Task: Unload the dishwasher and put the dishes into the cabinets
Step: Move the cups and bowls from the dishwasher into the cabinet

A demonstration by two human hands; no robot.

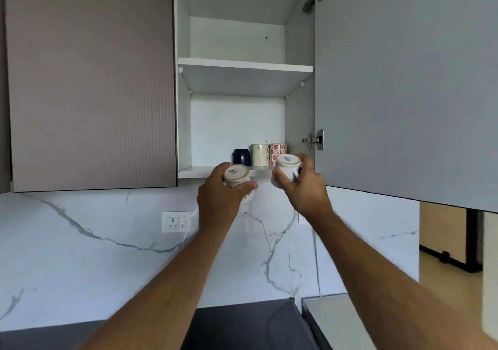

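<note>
Both arms reach up toward the open wall cabinet (186, 123). My left hand (218, 196) grips a white cup (237, 178), its printed base turned toward me, just below the front edge of the bottom shelf (194, 171). My right hand (304, 188) holds a second white cup (286, 165) tilted the same way, level with the shelf edge at its right end. On that shelf stand a dark blue cup (240, 156), a cream patterned mug (260, 154) and a red-flowered mug (277, 150).
The cabinet door (404, 85) stands open on the right, close to my right hand. A shut brown door (91, 80) hangs to the left. The upper shelf (245, 65) shows nothing on it. Below are a marble backsplash (80, 255), a wall socket (176, 221) and a dark counter (242, 325).
</note>
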